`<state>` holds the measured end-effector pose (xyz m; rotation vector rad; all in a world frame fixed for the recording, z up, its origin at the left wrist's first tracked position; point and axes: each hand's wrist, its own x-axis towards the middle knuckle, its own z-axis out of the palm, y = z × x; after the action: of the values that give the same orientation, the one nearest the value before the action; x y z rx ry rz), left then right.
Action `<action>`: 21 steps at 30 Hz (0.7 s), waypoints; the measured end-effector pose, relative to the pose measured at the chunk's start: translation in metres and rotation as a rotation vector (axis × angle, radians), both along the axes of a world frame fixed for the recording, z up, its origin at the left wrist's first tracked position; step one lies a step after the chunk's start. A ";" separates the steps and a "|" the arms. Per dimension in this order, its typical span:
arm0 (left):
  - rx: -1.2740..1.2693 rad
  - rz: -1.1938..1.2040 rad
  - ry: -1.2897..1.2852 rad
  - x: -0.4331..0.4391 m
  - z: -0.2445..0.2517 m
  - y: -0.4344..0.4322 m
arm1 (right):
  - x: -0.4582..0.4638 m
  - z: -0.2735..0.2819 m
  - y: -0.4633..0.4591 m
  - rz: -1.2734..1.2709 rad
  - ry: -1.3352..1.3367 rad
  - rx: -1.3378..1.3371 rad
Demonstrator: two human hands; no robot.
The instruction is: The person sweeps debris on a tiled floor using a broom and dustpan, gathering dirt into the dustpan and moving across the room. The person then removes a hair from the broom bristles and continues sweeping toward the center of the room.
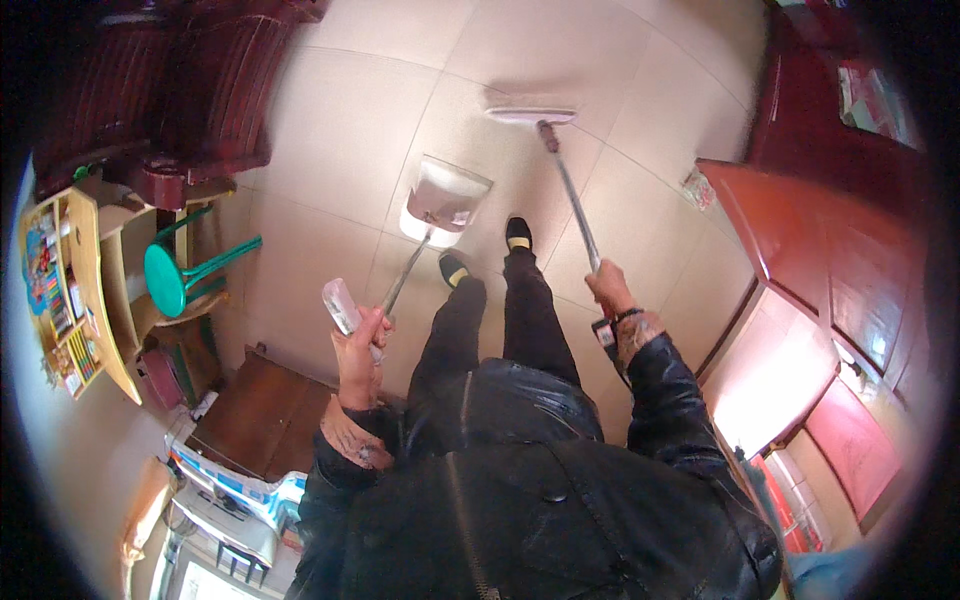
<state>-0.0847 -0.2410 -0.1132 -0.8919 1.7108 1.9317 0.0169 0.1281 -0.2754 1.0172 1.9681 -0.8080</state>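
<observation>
My left hand (367, 337) grips the upper end of a long-handled dustpan's pole (405, 277). A small pale, oblong object (341, 304) is also in that hand; I cannot tell what it is. The white dustpan (450, 187) rests on the tiled floor ahead of my left foot, with a little dark debris near its back. My right hand (611, 285) is closed around the broom's metal handle (576, 202). Beyond the dustpan and to its right, the wide, pale broom head (529, 116) is at the floor.
A dark wooden bench (217, 82) stands at upper left, above a green stool (165, 277) and a wooden desk (105, 292) with books. A brown low table (255, 412) is at lower left. On the right, a reddish wooden door (817, 255) stands beside a small packet (697, 189).
</observation>
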 end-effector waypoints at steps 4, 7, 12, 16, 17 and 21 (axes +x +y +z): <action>0.000 0.106 -0.023 0.009 0.000 0.013 | -0.013 -0.029 0.014 0.027 0.089 0.002; -0.063 0.107 -0.035 0.012 0.000 0.028 | 0.022 -0.026 0.009 0.287 -0.033 0.127; -0.114 0.137 -0.022 0.010 0.000 0.043 | 0.060 0.016 0.022 0.378 -0.270 -0.221; -0.095 0.189 -0.034 0.011 0.004 0.044 | 0.049 0.034 0.046 0.170 -0.221 -0.332; -0.074 0.212 -0.014 0.012 0.006 0.042 | 0.042 0.034 0.050 0.217 -0.182 -0.257; -0.060 0.295 -0.034 0.037 0.013 0.041 | -0.007 0.006 0.071 0.325 -0.049 -0.069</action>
<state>-0.0473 -0.2004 -0.1001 -1.2534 1.7038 2.0414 0.0099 0.1989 -0.2691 0.6469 1.9813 -0.6574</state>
